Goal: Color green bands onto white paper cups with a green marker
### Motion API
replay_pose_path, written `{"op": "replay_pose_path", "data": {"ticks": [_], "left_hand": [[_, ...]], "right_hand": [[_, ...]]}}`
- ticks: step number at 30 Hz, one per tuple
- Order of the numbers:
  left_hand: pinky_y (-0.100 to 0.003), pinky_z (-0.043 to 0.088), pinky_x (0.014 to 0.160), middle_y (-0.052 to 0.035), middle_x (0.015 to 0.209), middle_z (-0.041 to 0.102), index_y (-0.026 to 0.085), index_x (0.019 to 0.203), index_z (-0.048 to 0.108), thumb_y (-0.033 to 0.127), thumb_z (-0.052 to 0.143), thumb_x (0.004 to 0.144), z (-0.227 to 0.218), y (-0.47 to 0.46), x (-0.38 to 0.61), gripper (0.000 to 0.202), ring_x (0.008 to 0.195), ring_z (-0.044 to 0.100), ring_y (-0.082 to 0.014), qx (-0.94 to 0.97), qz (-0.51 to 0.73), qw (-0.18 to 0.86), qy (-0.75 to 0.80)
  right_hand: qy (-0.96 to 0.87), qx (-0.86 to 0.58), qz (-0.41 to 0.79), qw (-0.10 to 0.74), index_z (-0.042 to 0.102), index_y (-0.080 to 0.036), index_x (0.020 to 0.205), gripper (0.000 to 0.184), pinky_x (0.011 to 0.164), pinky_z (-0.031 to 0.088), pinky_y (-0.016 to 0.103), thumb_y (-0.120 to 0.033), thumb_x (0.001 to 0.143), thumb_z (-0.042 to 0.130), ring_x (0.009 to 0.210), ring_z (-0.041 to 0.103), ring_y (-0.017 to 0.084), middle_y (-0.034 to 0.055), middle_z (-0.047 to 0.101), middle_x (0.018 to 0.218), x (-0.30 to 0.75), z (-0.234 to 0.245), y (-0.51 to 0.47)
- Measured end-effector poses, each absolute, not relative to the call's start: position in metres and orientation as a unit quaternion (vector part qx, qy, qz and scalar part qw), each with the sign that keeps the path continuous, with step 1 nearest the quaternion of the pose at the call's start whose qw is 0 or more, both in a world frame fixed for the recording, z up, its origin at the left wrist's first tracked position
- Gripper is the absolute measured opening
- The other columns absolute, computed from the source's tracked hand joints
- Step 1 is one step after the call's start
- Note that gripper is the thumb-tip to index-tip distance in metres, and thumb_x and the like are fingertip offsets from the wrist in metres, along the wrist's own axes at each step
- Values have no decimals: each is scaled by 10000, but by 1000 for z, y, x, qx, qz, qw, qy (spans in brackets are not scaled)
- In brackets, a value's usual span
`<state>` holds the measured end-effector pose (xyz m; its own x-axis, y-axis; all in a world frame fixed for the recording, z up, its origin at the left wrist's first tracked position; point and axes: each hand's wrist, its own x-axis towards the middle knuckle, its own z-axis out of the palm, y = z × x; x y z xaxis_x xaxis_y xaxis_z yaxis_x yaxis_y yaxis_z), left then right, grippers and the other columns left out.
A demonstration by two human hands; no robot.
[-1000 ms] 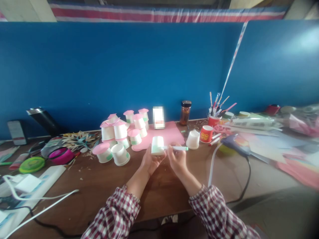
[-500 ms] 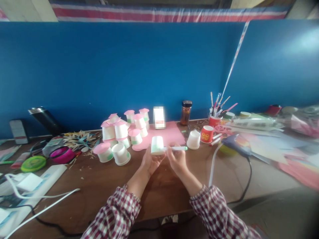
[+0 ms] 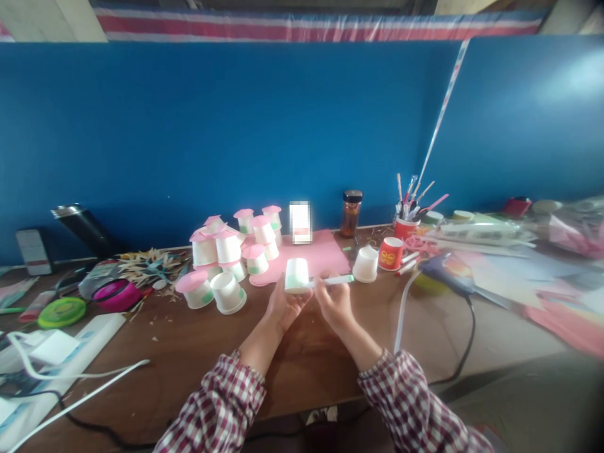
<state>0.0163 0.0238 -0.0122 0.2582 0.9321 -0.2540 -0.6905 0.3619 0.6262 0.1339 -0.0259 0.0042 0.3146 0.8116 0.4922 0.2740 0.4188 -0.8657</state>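
Observation:
In the middle of the view my left hand (image 3: pixel 285 309) is closed around a white paper cup (image 3: pixel 297 274) with green colouring on its side. My right hand (image 3: pixel 336 306) grips a white marker pen (image 3: pixel 338 280) with a green end, its other end close to the cup's right side. Whether the tip touches the cup I cannot tell. To the left, several white cups stand upside down with pink paper tops, such as this pink-topped cup (image 3: pixel 195 290). In front of them is a bare upturned cup (image 3: pixel 228 293) with a green patch.
Pink paper (image 3: pixel 325 251) lies behind my hands. To the right are an upturned white cup (image 3: pixel 365 264), a red cup (image 3: pixel 391 254), a brown jar (image 3: pixel 352 214) and a glue gun (image 3: pixel 446 274). A power strip (image 3: pixel 97 343) and a black flask (image 3: pixel 82 229) are at left.
My hands keep the cup and the marker in nearly the same pose. The whole view has shifted very slightly; nothing else has visibly moved.

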Motion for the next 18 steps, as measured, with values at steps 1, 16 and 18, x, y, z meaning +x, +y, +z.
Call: {"op": "replay_pose_path", "data": {"ticks": [1,16,18], "left_hand": [[-297,549,624,-71,800,690,129,915,627,407,571,837,-12,24,16,295,686,657,-174,203,525,769,303],[-323,551,679,-84,827,698,122,950,622,390,532,866,-8,19,18,295,711,658,-182,229,526,767,287],[-333,551,704,-93,850,700,119,965,625,386,531,867,-8,18,18,300,735,660,-187,241,524,766,283]], "right_hand": [[-546,-496,211,641,558,-176,724,165,508,400,221,-294,833,519,522,505,121,-22,549,576,134,4,-26],[-524,-500,195,662,554,-173,739,168,483,408,212,-298,847,523,504,520,118,-14,572,579,133,4,-25],[-517,-501,194,666,556,-172,746,169,475,411,213,-304,847,526,498,525,120,-11,576,580,133,4,-24]]}}
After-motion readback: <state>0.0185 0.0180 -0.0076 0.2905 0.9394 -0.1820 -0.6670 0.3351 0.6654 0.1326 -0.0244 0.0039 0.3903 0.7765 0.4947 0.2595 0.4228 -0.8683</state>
